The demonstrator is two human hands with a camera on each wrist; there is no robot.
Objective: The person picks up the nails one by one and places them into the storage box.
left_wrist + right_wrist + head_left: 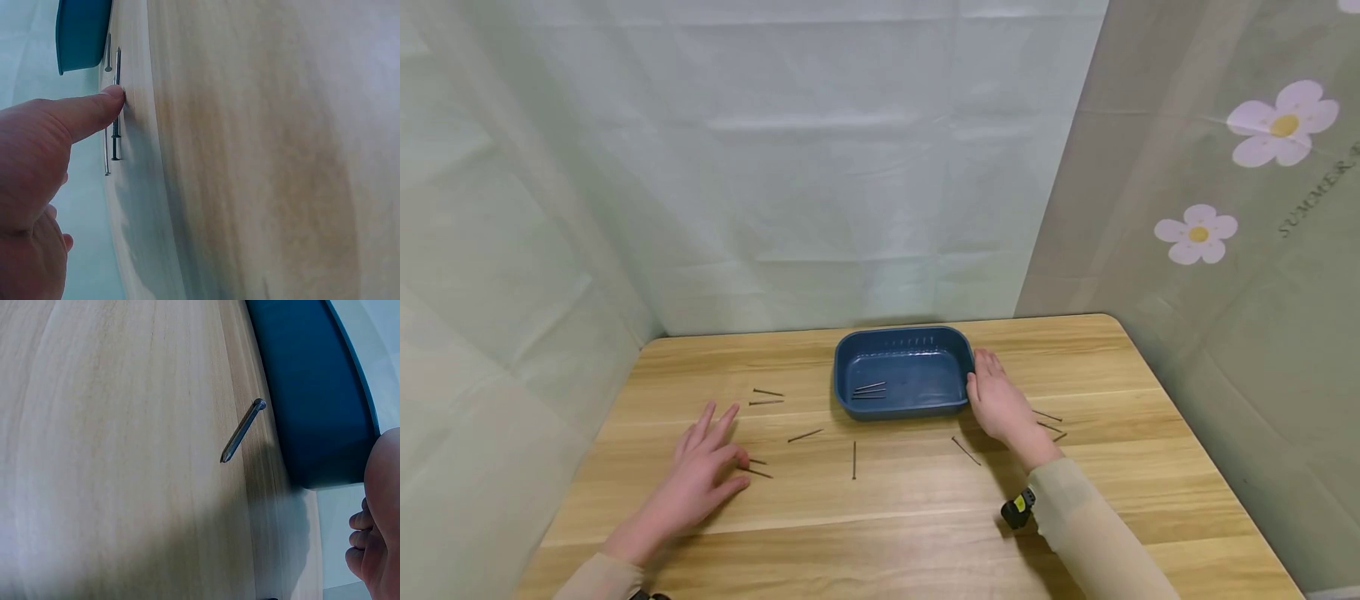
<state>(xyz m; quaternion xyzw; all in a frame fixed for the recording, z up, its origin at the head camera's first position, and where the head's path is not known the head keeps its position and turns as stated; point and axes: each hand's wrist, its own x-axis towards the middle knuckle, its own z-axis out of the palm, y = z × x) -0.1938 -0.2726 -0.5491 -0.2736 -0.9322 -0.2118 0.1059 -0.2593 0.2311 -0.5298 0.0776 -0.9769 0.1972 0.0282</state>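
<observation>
A blue plastic tray (904, 412) stands towards the back of the table with several nails (870, 390) lying at its left end. My right hand (1002, 400) rests against the tray's right side, its fingers fairly straight. At the left, my left hand (700, 477) is low over the table, some fingers spread, with index finger and thumb apart around the head ends of two nails (758, 472). In the left wrist view the thumb (94, 112) overlaps the nails (116, 147); whether it touches them I cannot tell. A single nail (242, 431) lies near the tray in the right wrist view.
Two nails (767, 397) lie beyond my left hand. Single nails lie in front of the tray, among them a slanted nail (806, 435) and a nail pointing towards me (854, 460). More nails (1051, 423) lie right of my right wrist. Hanging cloth (850, 167) surrounds the wooden table (880, 533).
</observation>
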